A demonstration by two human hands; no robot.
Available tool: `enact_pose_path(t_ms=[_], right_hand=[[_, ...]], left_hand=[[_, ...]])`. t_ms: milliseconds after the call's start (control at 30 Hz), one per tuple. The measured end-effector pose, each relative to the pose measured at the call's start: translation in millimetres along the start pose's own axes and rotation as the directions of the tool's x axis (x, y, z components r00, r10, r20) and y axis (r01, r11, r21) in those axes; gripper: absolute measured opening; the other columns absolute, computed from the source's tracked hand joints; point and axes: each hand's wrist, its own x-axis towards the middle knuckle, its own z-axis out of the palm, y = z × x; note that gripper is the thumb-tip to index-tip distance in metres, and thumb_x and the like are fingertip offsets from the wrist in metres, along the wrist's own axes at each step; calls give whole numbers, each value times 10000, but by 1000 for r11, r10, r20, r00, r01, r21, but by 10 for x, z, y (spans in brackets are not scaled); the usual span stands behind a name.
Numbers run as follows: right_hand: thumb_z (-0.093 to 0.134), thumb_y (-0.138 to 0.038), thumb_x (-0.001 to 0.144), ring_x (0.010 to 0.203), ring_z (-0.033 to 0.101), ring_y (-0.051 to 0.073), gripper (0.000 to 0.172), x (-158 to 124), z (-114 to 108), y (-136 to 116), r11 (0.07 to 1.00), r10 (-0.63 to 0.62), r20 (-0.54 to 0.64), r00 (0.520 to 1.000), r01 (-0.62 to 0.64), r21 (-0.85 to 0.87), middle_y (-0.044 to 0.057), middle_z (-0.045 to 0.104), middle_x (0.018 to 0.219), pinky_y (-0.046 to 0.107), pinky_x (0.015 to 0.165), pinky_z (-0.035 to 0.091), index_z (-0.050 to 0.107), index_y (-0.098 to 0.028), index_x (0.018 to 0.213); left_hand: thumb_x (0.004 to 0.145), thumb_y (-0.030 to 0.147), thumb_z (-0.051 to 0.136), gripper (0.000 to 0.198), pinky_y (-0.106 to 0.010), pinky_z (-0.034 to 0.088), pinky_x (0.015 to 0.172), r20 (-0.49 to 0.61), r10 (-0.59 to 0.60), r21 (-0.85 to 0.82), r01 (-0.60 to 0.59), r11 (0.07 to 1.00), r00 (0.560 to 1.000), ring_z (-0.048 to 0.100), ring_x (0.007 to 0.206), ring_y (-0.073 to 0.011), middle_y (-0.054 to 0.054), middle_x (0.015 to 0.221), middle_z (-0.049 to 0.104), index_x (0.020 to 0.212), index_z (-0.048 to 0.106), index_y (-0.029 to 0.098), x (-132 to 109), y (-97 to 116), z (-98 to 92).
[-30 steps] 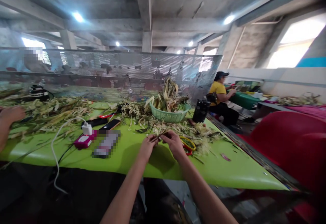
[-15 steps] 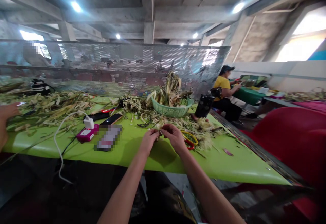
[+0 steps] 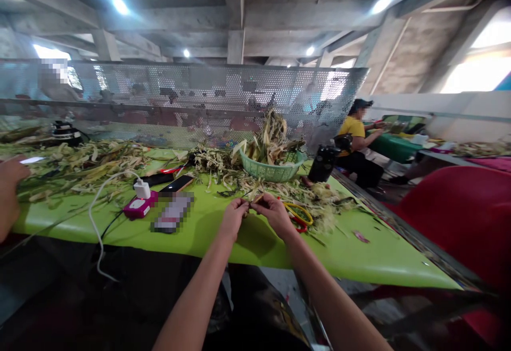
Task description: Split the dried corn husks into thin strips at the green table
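- A small brownish piece [image 3: 250,204] of plant matter sits between the fingertips of both hands, just above the near part of the table, its exact shape too small to tell
- The left hand [image 3: 235,216] has thumb and fingers drawn narrow, pinching the piece from its side
- The right hand [image 3: 273,212] is likewise narrow, pinching the same piece, the two hands nearly meeting
- Beside the right hand lie yellow and red loops [image 3: 302,214], next to a scatter of pale plant scraps [image 3: 325,207]
- Beyond the hands stands a green basket [image 3: 271,171] heaped with dried husks [image 3: 272,141], with a dark cylindrical container [image 3: 321,164] upright to its right
- Off to the left, on the lime-green table [image 3: 359,260], are a dark phone [image 3: 178,184], a blurred-out flat object [image 3: 172,214] and a magenta power block [image 3: 139,205] with a white plug [image 3: 142,189] in it
- At the far left, another person's hand [image 3: 8,174] reaches over more husk strips [image 3: 83,165]
- Behind everything runs a perforated metal screen [image 3: 187,82]; to its right sits a person in a yellow shirt [image 3: 353,128]
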Motion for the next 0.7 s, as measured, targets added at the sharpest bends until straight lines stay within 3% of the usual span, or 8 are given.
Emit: enact_pose_path(t_ms=[200,333,433,700], right_hand=[[721,-396,711,615,500,138,233,-33,-10,-12,1000,0,-40,999,1,16,-5,573,679,263,580,410,631,-188,767],[711,-415,722,602,518,133,292,-37,-15,7,1000,8,-135,991,-6,17,7,596,716,262,573,424,613,-186,875],[722,-424,705,601,520,134,303,-28,-12,19,1000,-7,-189,982,8,6,13,601,712,261,568,427,612,-183,850],[719,-388,706,615,549,161,220,-26,-11,20,997,-48,-237,970,32,-68,11,609,651,283,586,433,655,-188,773]], left_hand=[[722,373,632,222,-232,324,580,-8,39,36,-38,999,999,440,574,-99,28,629,516,760,583,160,19,-17,-8],[761,347,614,190,-253,377,669,-14,150,222,-143,964,989,525,700,-141,-21,745,606,803,618,162,14,13,-6],[789,325,584,173,-270,399,711,4,195,351,-184,918,981,564,754,-164,-52,804,640,807,628,159,1,40,2],[792,315,579,159,-265,393,671,-6,192,424,-172,889,981,563,697,-156,-40,756,643,780,628,163,11,21,1]])
